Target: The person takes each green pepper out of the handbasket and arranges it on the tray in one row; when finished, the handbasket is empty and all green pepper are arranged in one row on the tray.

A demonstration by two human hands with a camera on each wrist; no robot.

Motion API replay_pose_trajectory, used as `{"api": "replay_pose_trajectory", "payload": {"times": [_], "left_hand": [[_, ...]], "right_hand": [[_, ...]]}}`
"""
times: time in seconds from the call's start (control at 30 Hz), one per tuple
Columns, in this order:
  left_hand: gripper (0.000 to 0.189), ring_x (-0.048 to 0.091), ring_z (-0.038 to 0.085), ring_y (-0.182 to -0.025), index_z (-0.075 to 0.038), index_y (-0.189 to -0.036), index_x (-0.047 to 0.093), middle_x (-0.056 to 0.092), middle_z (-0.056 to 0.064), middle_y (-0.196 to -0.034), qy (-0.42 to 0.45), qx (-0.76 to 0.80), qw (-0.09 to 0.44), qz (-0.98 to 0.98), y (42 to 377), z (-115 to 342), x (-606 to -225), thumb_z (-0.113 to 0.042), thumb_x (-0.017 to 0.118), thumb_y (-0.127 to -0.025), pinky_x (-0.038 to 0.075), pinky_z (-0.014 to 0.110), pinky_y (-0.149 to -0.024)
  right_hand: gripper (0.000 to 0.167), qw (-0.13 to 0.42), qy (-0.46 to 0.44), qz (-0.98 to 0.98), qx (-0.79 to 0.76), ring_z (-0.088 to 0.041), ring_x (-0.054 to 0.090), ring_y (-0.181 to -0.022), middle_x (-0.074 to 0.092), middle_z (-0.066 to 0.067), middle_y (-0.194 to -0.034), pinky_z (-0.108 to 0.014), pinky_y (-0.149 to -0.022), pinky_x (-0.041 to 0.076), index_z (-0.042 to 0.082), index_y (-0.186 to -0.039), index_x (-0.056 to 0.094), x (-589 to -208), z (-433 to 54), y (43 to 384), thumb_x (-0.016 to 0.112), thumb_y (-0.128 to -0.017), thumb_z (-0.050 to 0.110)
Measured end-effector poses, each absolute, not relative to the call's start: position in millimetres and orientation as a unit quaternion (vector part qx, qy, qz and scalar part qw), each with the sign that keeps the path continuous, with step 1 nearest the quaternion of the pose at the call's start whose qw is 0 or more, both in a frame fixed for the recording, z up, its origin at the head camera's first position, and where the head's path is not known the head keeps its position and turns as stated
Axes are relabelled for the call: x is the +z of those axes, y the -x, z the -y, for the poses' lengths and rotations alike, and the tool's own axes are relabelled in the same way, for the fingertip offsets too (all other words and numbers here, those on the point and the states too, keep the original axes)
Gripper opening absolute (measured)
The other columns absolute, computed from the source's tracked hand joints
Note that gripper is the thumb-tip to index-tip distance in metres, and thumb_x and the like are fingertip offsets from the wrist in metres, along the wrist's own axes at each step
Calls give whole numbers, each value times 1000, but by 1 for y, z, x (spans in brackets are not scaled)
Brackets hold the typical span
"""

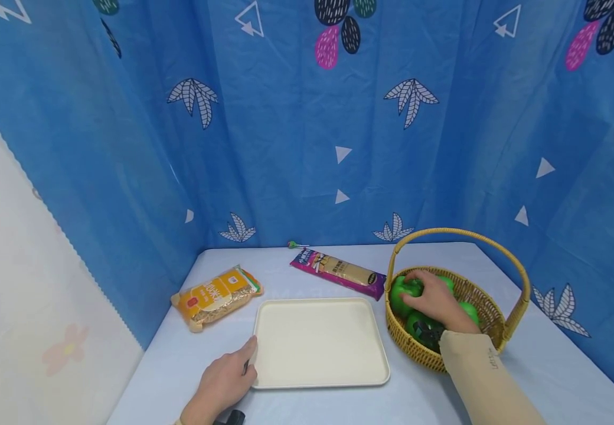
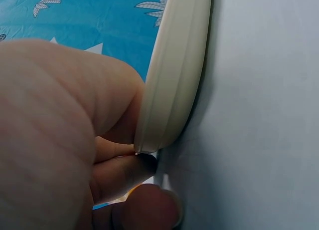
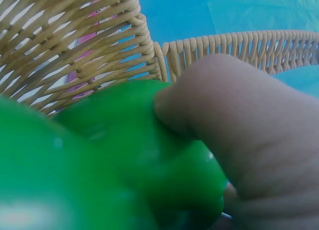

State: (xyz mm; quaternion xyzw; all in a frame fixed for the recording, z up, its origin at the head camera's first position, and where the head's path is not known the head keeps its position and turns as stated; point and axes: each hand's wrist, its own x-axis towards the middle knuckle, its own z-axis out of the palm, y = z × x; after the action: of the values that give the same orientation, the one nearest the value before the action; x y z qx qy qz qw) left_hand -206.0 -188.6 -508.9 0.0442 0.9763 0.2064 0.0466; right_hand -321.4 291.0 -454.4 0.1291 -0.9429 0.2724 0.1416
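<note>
In the head view, my right hand [image 1: 437, 300] reaches into the wicker basket [image 1: 415, 348] and grips a green bell pepper [image 1: 404, 293] at its left side. The right wrist view has my thumb [image 3: 199, 100] pressed on the glossy green pepper [image 3: 144, 155], with the woven wall behind. More green peppers [image 1: 469, 311] lie around the hand, partly hidden by it. My left hand [image 1: 226, 378] holds the left edge of a cream rectangular tray [image 1: 320, 342]. Close up in the left wrist view, thumb and fingers meet at the tray's rim [image 2: 172, 80].
A yellow bag of grain [image 1: 219, 297] lies left behind the tray. Behind it on the right is a purple noodle packet [image 1: 339, 273], its end close to the basket. A small green-tipped item [image 1: 293, 244] lies at the table's back edge. The basket's tall handle [image 1: 458, 231] arches over the peppers.
</note>
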Motion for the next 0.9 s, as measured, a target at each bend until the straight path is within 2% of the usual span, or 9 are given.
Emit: {"api": "replay_pose_trajectory", "payload": {"times": [0.23, 0.5, 0.63, 0.83, 0.9], "left_hand": [[64, 56, 13, -74, -3, -149, 52, 71, 15, -129, -49, 212, 46, -975, 205, 188, -509, -22, 62, -89, 57, 49, -80], [64, 54, 13, -71, -3, -150, 52, 73, 14, -124, -48, 213, 48, -975, 205, 189, -508, -22, 62, -89, 54, 43, -72], [64, 55, 14, -72, -3, -150, 52, 74, 13, -122, -50, 214, 47, -974, 205, 188, -508, -22, 62, -89, 55, 45, -74], [64, 56, 14, -76, -4, -150, 52, 71, 14, -130, -43, 213, 52, -975, 206, 188, -509, -22, 62, -89, 57, 51, -84], [64, 56, 14, -75, -4, -150, 52, 71, 14, -130, -41, 214, 55, -974, 206, 188, -508, -23, 62, -89, 56, 50, -82]], "right_hand": [[42, 134, -134, 942, 276, -27, 62, -95, 68, -16, -119, -48, -79, 53, 9, -117, 66, -454, -291, 321, 80, -86, 34], [45, 131, -127, 941, 286, -27, 60, -94, 66, -17, -116, -46, -78, 53, 7, -114, 63, -456, -290, 321, 83, -83, 32], [46, 120, -120, 942, 289, -26, 59, -93, 66, -17, -116, -45, -78, 52, 7, -115, 62, -456, -291, 321, 83, -83, 33], [46, 109, -113, 942, 295, -27, 59, -94, 65, -18, -116, -45, -78, 53, 6, -115, 61, -454, -291, 322, 82, -84, 34], [45, 105, -110, 943, 297, -27, 59, -93, 65, -18, -116, -45, -78, 53, 5, -114, 61, -453, -290, 322, 81, -84, 33]]}}
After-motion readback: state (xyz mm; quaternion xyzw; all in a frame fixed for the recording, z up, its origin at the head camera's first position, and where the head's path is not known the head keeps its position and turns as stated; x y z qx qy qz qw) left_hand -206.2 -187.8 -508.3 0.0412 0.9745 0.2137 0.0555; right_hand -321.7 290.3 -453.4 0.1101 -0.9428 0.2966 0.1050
